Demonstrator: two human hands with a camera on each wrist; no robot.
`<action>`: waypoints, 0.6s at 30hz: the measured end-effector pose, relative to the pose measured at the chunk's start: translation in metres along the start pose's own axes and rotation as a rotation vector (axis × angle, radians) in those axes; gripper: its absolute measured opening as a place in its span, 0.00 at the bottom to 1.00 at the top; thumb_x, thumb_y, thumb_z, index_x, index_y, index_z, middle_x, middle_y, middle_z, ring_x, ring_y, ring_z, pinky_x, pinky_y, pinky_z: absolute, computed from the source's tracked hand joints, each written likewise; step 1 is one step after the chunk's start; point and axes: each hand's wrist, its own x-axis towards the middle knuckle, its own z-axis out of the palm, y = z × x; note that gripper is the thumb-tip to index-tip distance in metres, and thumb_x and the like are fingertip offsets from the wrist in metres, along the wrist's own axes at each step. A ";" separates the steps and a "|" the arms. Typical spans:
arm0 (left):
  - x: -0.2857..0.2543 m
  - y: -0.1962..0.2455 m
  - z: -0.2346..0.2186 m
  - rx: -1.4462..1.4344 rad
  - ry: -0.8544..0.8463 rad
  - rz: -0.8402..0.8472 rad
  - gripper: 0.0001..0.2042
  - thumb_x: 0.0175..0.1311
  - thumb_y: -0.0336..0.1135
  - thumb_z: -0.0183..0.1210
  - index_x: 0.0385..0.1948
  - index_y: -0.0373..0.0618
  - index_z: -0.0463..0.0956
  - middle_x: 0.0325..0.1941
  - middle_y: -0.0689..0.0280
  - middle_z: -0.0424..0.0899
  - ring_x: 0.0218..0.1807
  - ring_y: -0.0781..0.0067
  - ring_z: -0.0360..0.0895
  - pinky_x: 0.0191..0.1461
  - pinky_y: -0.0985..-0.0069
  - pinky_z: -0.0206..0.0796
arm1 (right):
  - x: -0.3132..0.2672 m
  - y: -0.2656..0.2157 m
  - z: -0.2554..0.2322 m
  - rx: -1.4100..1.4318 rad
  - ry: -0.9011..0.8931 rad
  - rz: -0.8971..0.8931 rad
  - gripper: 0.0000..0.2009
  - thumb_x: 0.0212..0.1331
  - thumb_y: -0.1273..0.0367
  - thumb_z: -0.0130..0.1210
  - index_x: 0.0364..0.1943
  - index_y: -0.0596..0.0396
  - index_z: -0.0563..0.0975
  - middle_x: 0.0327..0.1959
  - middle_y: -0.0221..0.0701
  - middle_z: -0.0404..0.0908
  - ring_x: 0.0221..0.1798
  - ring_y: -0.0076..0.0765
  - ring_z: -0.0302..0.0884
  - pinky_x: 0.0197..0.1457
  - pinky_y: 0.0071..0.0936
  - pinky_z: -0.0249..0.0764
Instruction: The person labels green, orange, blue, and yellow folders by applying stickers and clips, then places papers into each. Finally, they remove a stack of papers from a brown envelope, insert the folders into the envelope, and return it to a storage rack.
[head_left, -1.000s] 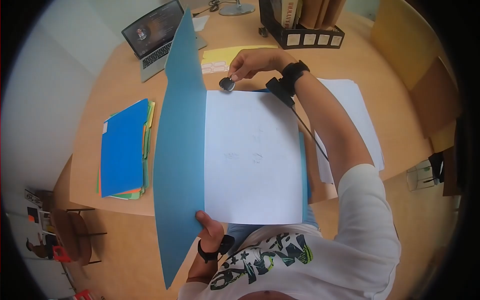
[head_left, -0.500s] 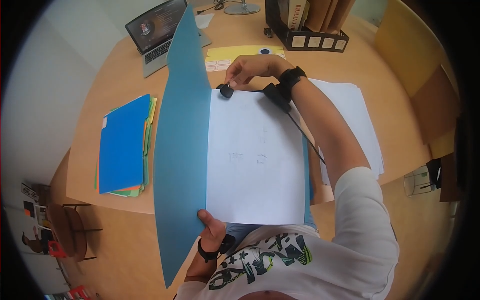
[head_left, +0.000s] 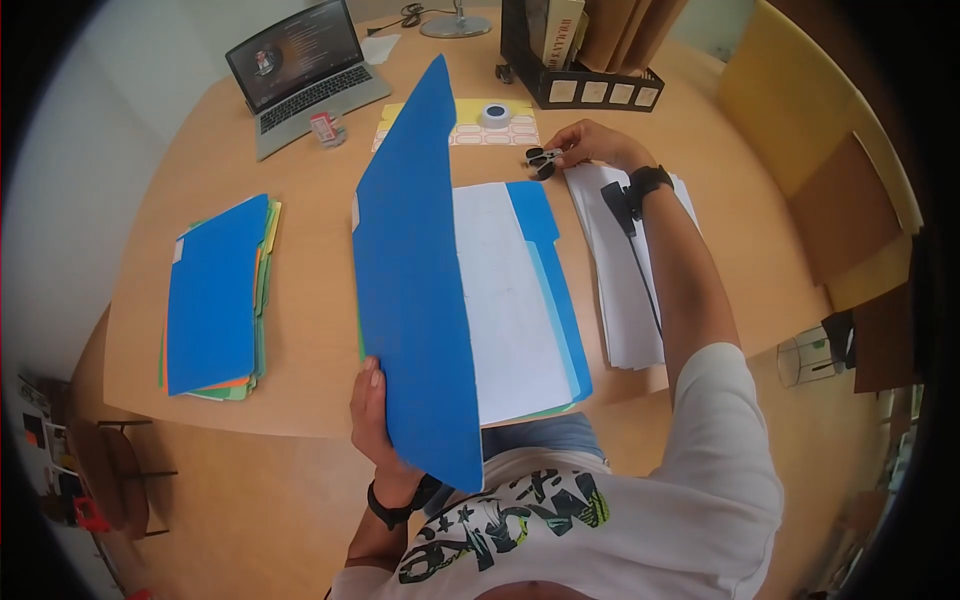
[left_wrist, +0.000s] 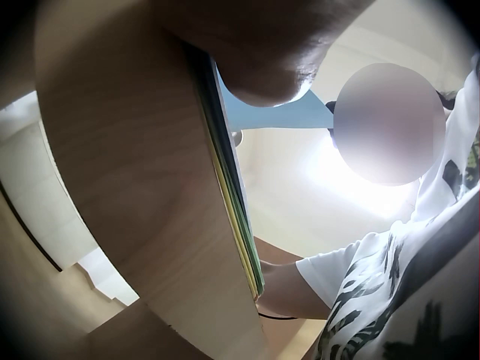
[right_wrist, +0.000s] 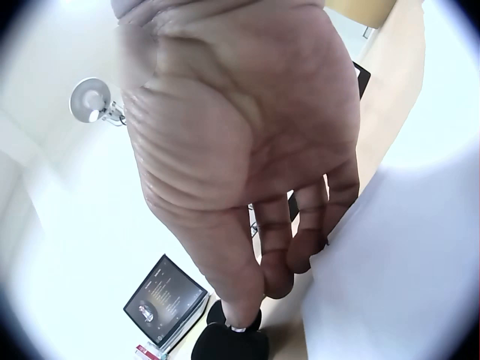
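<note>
A blue folder (head_left: 415, 290) stands partly closed at the table's front edge, its cover tilted over white paper (head_left: 510, 310). My left hand (head_left: 375, 410) rests against the cover's lower left side, its fingers pointing up. In the left wrist view, folder edges (left_wrist: 232, 225) in yellow and green show beneath, and a light blue panel (left_wrist: 274, 114) appears behind my hand. To the right of the cover, my right hand (head_left: 605, 147) pinches a small black-and-silver staple remover (head_left: 543, 162) by the top of a white paper stack (head_left: 620, 300).
A stack of coloured folders (head_left: 215, 300) lies at left. Farther back are a laptop (head_left: 310, 75), a small red-and-clear item (head_left: 325, 130) and a white tape roll (head_left: 495, 115) on a yellow label sheet (head_left: 462, 130). A black file box (head_left: 600, 90) stands at back right.
The folder's cover has swung rightward over the paper and now shows a dark blue face instead of light blue. My right hand has moved right, off the page, with the staple remover.
</note>
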 end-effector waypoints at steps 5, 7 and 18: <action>-0.012 -0.006 0.000 -0.104 -0.003 -0.133 0.19 0.66 0.29 0.50 0.58 0.34 0.65 0.59 0.43 0.71 0.60 0.46 0.71 0.63 0.59 0.64 | -0.007 -0.012 0.000 -0.304 0.026 0.025 0.17 0.47 0.74 0.61 0.46 0.57 0.80 0.40 0.29 0.83 0.42 0.26 0.76 0.48 0.22 0.71; -0.022 -0.011 0.002 -0.162 0.022 -0.224 0.19 0.68 0.28 0.48 0.59 0.33 0.64 0.60 0.44 0.70 0.61 0.48 0.70 0.64 0.60 0.64 | -0.009 -0.022 0.000 -0.488 -0.007 0.041 0.17 0.47 0.74 0.60 0.46 0.57 0.80 0.41 0.31 0.83 0.42 0.27 0.77 0.49 0.23 0.71; -0.024 -0.006 0.001 -0.189 0.041 -0.258 0.17 0.72 0.28 0.41 0.60 0.34 0.63 0.62 0.45 0.68 0.64 0.50 0.67 0.66 0.59 0.62 | 0.040 -0.068 0.080 -0.884 0.300 -0.240 0.19 0.57 0.74 0.47 0.54 0.47 0.76 0.48 0.42 0.75 0.50 0.49 0.77 0.52 0.38 0.73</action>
